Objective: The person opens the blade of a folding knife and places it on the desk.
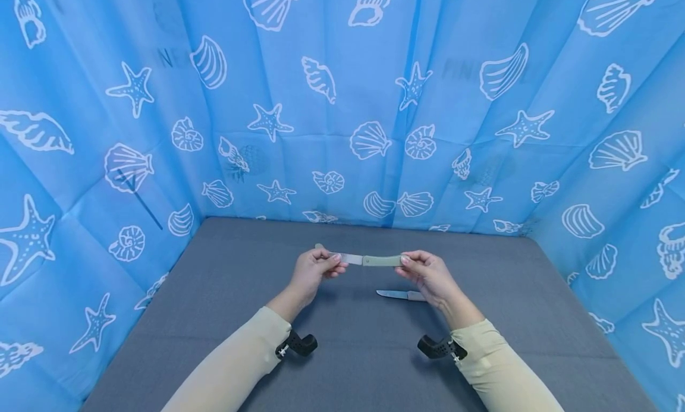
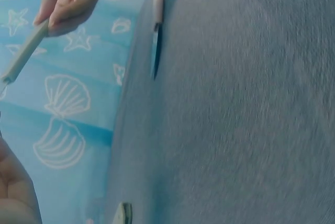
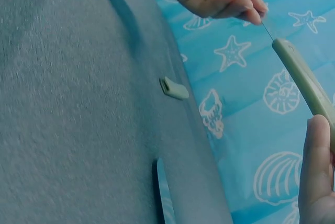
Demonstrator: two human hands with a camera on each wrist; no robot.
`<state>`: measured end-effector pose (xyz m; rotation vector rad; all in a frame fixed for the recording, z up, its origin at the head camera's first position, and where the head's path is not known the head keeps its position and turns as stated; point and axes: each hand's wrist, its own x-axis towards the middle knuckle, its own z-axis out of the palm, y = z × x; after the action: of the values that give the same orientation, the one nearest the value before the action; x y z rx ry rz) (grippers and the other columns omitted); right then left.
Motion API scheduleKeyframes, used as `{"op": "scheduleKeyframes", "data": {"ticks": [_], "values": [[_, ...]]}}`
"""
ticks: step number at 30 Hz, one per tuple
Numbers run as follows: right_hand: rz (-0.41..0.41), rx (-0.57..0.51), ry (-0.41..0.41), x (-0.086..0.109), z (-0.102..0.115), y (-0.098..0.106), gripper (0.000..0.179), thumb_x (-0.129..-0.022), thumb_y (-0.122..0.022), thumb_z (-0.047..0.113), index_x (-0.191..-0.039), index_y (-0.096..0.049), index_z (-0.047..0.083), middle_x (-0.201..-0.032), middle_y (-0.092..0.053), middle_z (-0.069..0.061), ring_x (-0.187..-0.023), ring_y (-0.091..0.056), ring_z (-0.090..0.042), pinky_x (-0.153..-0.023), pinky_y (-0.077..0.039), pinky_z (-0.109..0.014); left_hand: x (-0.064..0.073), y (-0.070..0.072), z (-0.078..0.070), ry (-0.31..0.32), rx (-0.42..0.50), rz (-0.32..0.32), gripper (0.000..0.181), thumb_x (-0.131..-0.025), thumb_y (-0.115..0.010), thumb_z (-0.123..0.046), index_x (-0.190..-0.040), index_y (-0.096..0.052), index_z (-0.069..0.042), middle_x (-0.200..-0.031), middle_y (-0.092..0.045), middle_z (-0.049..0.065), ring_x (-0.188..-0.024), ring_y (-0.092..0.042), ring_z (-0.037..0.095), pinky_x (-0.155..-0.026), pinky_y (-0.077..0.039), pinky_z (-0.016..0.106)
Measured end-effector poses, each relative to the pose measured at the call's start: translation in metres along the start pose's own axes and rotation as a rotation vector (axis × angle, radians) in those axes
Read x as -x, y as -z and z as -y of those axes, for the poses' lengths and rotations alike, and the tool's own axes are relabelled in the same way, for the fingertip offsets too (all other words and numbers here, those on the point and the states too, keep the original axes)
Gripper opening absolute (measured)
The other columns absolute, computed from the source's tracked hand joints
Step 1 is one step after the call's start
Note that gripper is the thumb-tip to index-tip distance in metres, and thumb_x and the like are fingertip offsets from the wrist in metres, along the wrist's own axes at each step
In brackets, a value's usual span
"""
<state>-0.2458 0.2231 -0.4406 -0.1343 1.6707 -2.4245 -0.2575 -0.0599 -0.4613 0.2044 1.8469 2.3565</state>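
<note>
A knife with a pale green handle (image 1: 381, 261) is held level above the table, its blade (image 1: 351, 258) pointing left. My left hand (image 1: 314, 272) pinches the blade between thumb and fingers. The right hand (image 1: 430, 275) grips the handle's far end, thumb (image 3: 317, 140) along it. Below, on the table, lies a second knife (image 1: 393, 293) with a pinkish handle (image 2: 158, 5); the right hand partly covers it in the head view. Behind the left hand sits a small pale green piece (image 3: 175, 89) with a dark slot at one end, mostly hidden in the head view.
A dark grey cloth covers the table (image 1: 353, 364). Blue curtains (image 1: 332, 132) printed with white shells and starfish stand along the back and both sides. Each wrist wears a black camera mount (image 1: 297, 344) over a pale sleeve (image 1: 241, 358).
</note>
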Motion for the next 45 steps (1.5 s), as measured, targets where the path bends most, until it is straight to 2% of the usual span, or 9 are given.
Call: {"op": "scheduleKeyframes", "data": {"ticks": [6,13,15,21,23,26,30,37,45], "values": [[-0.043,-0.045,-0.03,0.003,-0.003,-0.006,0.013,-0.099,-0.059,-0.003,-0.095,-0.07,0.005,-0.092,-0.067,-0.008,-0.081,-0.072,-0.014,-0.08,-0.057,-0.025,0.004,-0.003,0.003,0.017,0.094,-0.034,0.012,-0.099,-0.062,-0.006,-0.088,-0.061,-0.004,-0.085,-0.076,0.009,-0.074,-0.072,0.011,-0.067,-0.057,0.024],[-0.043,-0.028,-0.031,0.001,-0.01,-0.003,0.014,-0.099,-0.059,-0.001,-0.096,-0.071,0.005,-0.091,-0.068,-0.007,-0.082,-0.072,-0.013,-0.081,-0.056,-0.025,0.007,-0.002,0.004,0.047,0.109,-0.048,0.015,-0.1,-0.062,-0.009,-0.087,-0.057,-0.005,-0.085,-0.076,0.009,-0.074,-0.072,0.011,-0.069,-0.057,0.024],[-0.062,0.034,-0.014,0.0,-0.011,-0.002,0.01,-0.098,-0.062,0.001,-0.102,-0.071,0.0,-0.09,-0.069,-0.006,-0.081,-0.072,-0.012,-0.079,-0.057,-0.025,0.007,-0.001,0.004,0.077,0.109,-0.048,0.016,-0.1,-0.062,-0.01,-0.086,-0.055,-0.006,-0.087,-0.076,0.01,-0.074,-0.072,0.01,-0.07,-0.057,0.025],[-0.122,0.365,0.073,-0.003,-0.015,0.003,0.035,-0.095,-0.07,0.008,-0.12,-0.061,-0.014,-0.088,-0.074,-0.003,-0.081,-0.073,-0.015,-0.08,-0.058,-0.034,0.008,0.004,0.004,0.143,0.097,-0.035,0.014,-0.099,-0.063,-0.012,-0.09,-0.056,-0.004,-0.09,-0.076,0.011,-0.074,-0.071,0.01,-0.069,-0.056,0.024],[-0.123,0.452,0.111,-0.002,-0.015,0.004,0.034,-0.094,-0.071,0.01,-0.119,-0.063,-0.013,-0.089,-0.074,-0.004,-0.083,-0.074,-0.02,-0.08,-0.058,-0.038,0.009,0.004,0.005,0.154,0.089,-0.034,0.013,-0.099,-0.064,-0.013,-0.092,-0.058,-0.003,-0.089,-0.076,0.01,-0.074,-0.071,0.009,-0.069,-0.056,0.024],[-0.115,0.524,0.151,0.0,-0.016,0.004,0.034,-0.093,-0.072,0.01,-0.119,-0.064,-0.012,-0.091,-0.073,-0.008,-0.084,-0.074,-0.022,-0.08,-0.058,-0.041,0.008,0.004,0.005,0.168,0.086,-0.043,0.012,-0.098,-0.065,-0.013,-0.095,-0.06,-0.003,-0.09,-0.076,0.011,-0.073,-0.071,0.009,-0.069,-0.056,0.024],[-0.09,0.591,0.159,0.002,-0.016,0.006,0.033,-0.091,-0.073,0.004,-0.12,-0.065,-0.01,-0.094,-0.072,-0.013,-0.083,-0.072,-0.014,-0.079,-0.058,-0.038,0.008,0.006,0.007,0.183,0.082,-0.064,0.012,-0.098,-0.065,-0.012,-0.092,-0.06,-0.003,-0.089,-0.075,0.012,-0.071,-0.07,0.009,-0.067,-0.055,0.024],[-0.05,0.632,0.125,0.005,-0.016,0.008,0.031,-0.088,-0.076,0.004,-0.116,-0.068,-0.009,-0.099,-0.072,-0.018,-0.082,-0.072,-0.013,-0.078,-0.059,-0.038,0.01,0.013,0.009,0.201,0.01,-0.031,0.013,-0.097,-0.067,-0.014,-0.092,-0.061,-0.004,-0.089,-0.075,0.012,-0.071,-0.07,0.009,-0.068,-0.055,0.025],[0.006,0.591,0.071,0.008,-0.015,0.011,0.029,-0.089,-0.073,-0.002,-0.114,-0.065,-0.014,-0.1,-0.072,-0.021,-0.08,-0.072,-0.013,-0.077,-0.059,-0.039,0.012,0.02,0.007,0.209,-0.177,0.051,0.016,-0.098,-0.066,-0.017,-0.094,-0.062,-0.002,-0.088,-0.075,0.012,-0.07,-0.068,0.009,-0.069,-0.055,0.028]]}}
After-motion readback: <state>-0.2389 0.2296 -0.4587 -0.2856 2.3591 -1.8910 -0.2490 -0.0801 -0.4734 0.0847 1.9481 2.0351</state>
